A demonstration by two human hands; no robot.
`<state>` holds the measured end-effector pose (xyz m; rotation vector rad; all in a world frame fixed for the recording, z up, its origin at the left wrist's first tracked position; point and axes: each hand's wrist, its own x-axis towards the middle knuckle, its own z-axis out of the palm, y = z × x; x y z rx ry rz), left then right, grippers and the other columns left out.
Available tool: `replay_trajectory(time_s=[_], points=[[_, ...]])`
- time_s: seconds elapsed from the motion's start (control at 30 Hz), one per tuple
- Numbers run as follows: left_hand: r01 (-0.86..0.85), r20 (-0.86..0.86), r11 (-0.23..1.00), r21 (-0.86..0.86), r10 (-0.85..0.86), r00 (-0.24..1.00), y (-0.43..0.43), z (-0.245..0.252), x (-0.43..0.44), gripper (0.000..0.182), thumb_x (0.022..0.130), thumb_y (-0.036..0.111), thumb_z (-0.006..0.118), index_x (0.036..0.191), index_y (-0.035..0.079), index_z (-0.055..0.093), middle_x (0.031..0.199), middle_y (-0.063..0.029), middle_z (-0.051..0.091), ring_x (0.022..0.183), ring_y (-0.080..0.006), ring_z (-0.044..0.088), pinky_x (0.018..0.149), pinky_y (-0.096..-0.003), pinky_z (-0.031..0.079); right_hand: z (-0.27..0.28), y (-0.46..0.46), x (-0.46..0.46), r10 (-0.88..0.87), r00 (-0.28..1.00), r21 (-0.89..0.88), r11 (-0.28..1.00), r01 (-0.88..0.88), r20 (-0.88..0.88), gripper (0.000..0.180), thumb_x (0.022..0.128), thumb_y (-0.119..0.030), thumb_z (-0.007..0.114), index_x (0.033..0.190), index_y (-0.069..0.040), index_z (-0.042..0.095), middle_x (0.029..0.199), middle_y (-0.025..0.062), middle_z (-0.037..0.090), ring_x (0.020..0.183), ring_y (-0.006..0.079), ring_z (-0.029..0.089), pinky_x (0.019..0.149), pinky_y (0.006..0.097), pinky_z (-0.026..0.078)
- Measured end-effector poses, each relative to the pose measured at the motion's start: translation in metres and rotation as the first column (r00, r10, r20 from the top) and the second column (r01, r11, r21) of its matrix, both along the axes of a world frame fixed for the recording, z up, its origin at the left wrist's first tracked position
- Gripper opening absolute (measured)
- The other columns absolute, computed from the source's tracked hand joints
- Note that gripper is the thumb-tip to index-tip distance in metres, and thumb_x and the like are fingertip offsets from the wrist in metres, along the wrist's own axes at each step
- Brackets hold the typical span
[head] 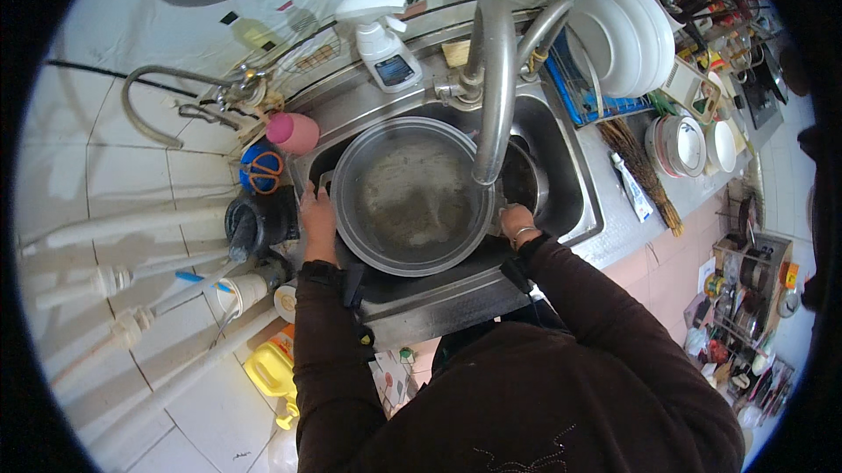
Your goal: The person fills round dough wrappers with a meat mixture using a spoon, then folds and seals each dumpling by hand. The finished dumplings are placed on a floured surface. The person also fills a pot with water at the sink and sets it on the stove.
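Observation:
A large round grey metal pot (414, 267) sits in the stainless steel sink, with cloudy liquid over its stained bottom. At the pot's left side, my left hand (319, 223) holds the edge, its fingers pointing toward the wall. My right hand (518, 223) curls at the pot's right side; its fingertips are partly hidden. The curved faucet spout (498, 91) arches over the pot's right rim. Behind the spout, a smaller dark pan (526, 177) stands in the sink, partly covered by the large pot.
A white spray bottle (388, 52) stands behind the sink, and a pink cup (294, 133) at its left corner. White plates (621, 45) stand in a blue rack at the right. A straw brush (641, 173), a toothpaste-like tube (631, 187) and stacked bowls (681, 144) lie along the counter.

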<state>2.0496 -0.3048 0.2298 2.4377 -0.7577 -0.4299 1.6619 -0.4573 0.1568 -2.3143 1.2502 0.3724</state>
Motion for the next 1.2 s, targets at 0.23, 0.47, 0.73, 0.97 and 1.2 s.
replay_trajectory(time_s=[0.23, 0.47, 0.73, 0.97, 1.2], points=[[0.064, 0.027, 0.980, 0.189, -0.071, 0.997, -0.002, -0.015, 0.008, 0.038, 0.092, 0.019, 0.048, 0.125, -0.002, 0.050, 0.123, -0.0245, 0.054, 0.101, -0.0356, 0.058, 0.082, -0.0415, 0.047, -0.015, 0.008, -0.004, 0.031, 0.997, 0.056, 0.998, -0.027, -0.076, 0.027, 0.089, -0.024, 0.048, 0.090, -0.005, 0.067, 0.088, 0.0161, 0.064, 0.084, 0.0323, 0.060, 0.074, 0.0428, 0.048], [-0.099, -0.202, 0.995, 0.022, 0.102, 0.974, -0.009, -0.016, 0.017, 0.029, 0.093, 0.016, 0.047, 0.113, -0.004, 0.055, 0.094, -0.0156, 0.060, 0.086, -0.0258, 0.056, 0.077, -0.0353, 0.045, 0.014, -0.005, 0.002, -0.023, 1.000, 0.045, 0.999, 0.023, -0.003, 0.028, 0.090, -0.024, 0.045, 0.089, -0.006, 0.066, 0.092, 0.0158, 0.065, 0.091, 0.0333, 0.061, 0.080, 0.0402, 0.048], [-0.189, -0.359, 0.956, -0.224, 0.099, 0.928, 0.018, 0.014, 0.000, 0.015, 0.092, 0.011, 0.046, 0.086, 0.000, 0.052, 0.080, -0.0061, 0.056, 0.069, -0.0158, 0.048, 0.065, -0.0304, 0.039, 0.038, -0.024, -0.005, -0.084, 0.968, -0.084, 0.991, 0.107, 0.237, 0.027, 0.085, -0.022, 0.051, 0.078, 0.000, 0.064, 0.080, 0.0212, 0.063, 0.076, 0.0398, 0.060, 0.072, 0.0472, 0.047], [-0.241, -0.287, 0.937, -0.252, 0.165, 0.943, 0.031, 0.049, -0.004, 0.021, 0.092, 0.014, 0.049, 0.099, -0.003, 0.060, 0.075, -0.0055, 0.060, 0.063, -0.0125, 0.053, 0.059, -0.0273, 0.044, 0.094, -0.039, -0.002, -0.156, 0.896, -0.019, 0.983, 0.180, 0.416, 0.026, 0.085, -0.021, 0.050, 0.076, 0.001, 0.063, 0.077, 0.0229, 0.062, 0.076, 0.0411, 0.059, 0.072, 0.0474, 0.047], [-0.271, -0.262, 0.921, -0.280, 0.198, 0.945, 0.049, 0.109, -0.039, 0.018, 0.090, 0.013, 0.051, 0.092, -0.002, 0.060, 0.070, -0.0050, 0.059, 0.056, -0.0102, 0.051, 0.052, -0.0262, 0.043, 0.159, -0.041, -0.013, -0.229, 0.848, 0.117, 0.973, 0.197, 0.479, 0.018, 0.078, -0.017, 0.059, 0.075, 0.000, 0.062, 0.084, 0.0182, 0.062, 0.075, 0.0371, 0.060, 0.067, 0.0449, 0.049]])
